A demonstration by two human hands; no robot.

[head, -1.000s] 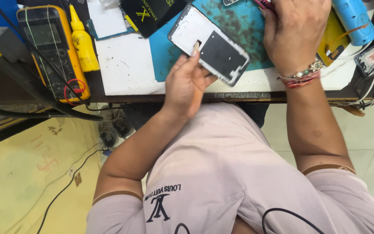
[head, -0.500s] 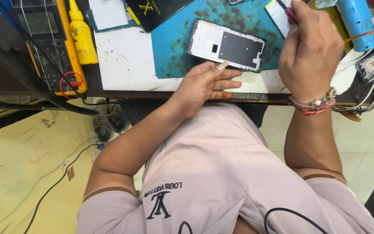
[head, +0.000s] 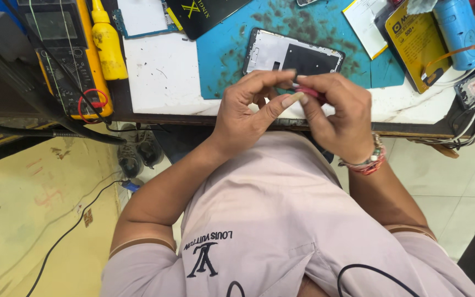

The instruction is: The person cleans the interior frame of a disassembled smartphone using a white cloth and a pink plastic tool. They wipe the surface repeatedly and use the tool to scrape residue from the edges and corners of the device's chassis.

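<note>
Both hands meet just in front of the phone frame, over the near edge of the bench. The right hand pinches a small red tool between thumb and fingers, its grip closed on it. The left hand comes in from the other side, fingers curled and the thumb stretched out so its tip touches the tool (whether it truly clamps the tool I cannot tell). Only a short red stretch of the tool shows between the fingers.

The frame lies flat on a blue mat, apart from the hands and just beyond them, its dark panel facing up. Left of the frame, past the mat's edge, stand a yellow bottle and a yellow meter with red and black leads. Right of the frame lie a white card, a yellow pack and a blue cylinder. A beaded bracelet sits on the right wrist.
</note>
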